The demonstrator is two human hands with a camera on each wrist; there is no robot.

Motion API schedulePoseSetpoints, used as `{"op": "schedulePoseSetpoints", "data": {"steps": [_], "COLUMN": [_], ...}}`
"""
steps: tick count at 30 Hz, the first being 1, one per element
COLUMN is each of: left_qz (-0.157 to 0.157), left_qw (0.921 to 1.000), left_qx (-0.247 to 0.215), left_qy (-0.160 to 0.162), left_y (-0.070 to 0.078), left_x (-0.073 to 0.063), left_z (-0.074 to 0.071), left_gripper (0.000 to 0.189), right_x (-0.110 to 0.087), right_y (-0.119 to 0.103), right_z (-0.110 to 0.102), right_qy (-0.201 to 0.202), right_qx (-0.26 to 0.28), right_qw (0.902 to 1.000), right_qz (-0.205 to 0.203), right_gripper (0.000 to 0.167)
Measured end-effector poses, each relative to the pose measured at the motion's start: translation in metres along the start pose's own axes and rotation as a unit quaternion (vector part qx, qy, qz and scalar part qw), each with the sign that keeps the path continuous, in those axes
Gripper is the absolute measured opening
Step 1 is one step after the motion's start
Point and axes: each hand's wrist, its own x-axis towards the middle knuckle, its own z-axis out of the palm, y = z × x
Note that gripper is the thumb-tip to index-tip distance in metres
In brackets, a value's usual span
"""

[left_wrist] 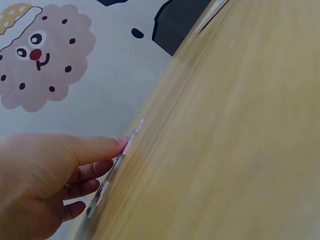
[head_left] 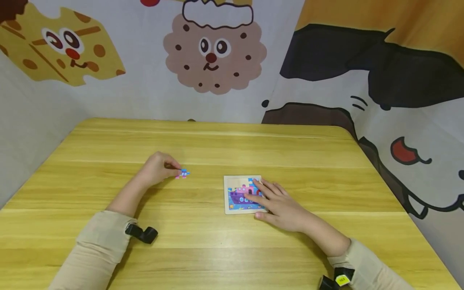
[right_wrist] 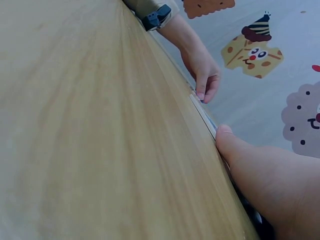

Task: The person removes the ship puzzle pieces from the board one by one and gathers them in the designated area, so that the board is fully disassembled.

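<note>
My left hand (head_left: 158,169) is on the left of the table, thumb and forefinger pinching a small blue-and-pink jigsaw puzzle piece (head_left: 184,173). In the left wrist view the thumb lies against a thin piece (left_wrist: 126,146), and another piece (left_wrist: 97,199) shows below near the curled fingers. How many pieces lie there is partly hidden. My right hand (head_left: 280,206) rests with spread fingers on the right side of a square jigsaw puzzle board (head_left: 227,201). Its picture of a purple and pink ship is partly filled; bare board shows at the upper left, and the fingers cover the right part.
A yellow wood-grain table (head_left: 203,245) carries everything. Its far edge meets a cloth wall (head_left: 141,92) printed with cartoon food faces. Black camera mounts (head_left: 142,233) sit on both sleeved wrists.
</note>
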Motion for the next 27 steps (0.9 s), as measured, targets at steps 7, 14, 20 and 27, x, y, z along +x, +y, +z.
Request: {"op": "schedulePoseSetpoints", "data": {"steps": [7, 14, 20, 27], "left_qz": [0.004, -0.011, -0.015, 0.001], "left_qw": [1.0000, 0.9999, 0.9998, 1.0000], "left_qx": [0.004, 0.009, 0.012, 0.006], "left_qy": [0.001, -0.005, -0.008, 0.007], "left_y": [-0.0001, -0.0009, 0.0002, 0.0077], "left_x": [-0.0001, -0.0011, -0.0013, -0.0001], "left_z": [0.0007, 0.0010, 0.0004, 0.0009], "left_gripper": [0.008, 0.009, 0.009, 0.016], "right_x": [-0.0005, -0.0005, -0.0005, -0.0012], "right_y": [-0.0001, 0.0005, 0.0004, 0.0003], "right_z": [-0.0004, 0.0013, 0.0032, 0.0020], "right_qy": [0.000, 0.003, 0.007, 0.010], "right_qx": [0.003, -0.001, -0.004, 0.001], "right_qw": [1.0000, 1.0000, 1.0000, 0.9999], "right_qz": [-0.001, -0.002, -0.005, -0.004], "right_gripper": [0.055, 0.055, 0.055, 0.055]}}
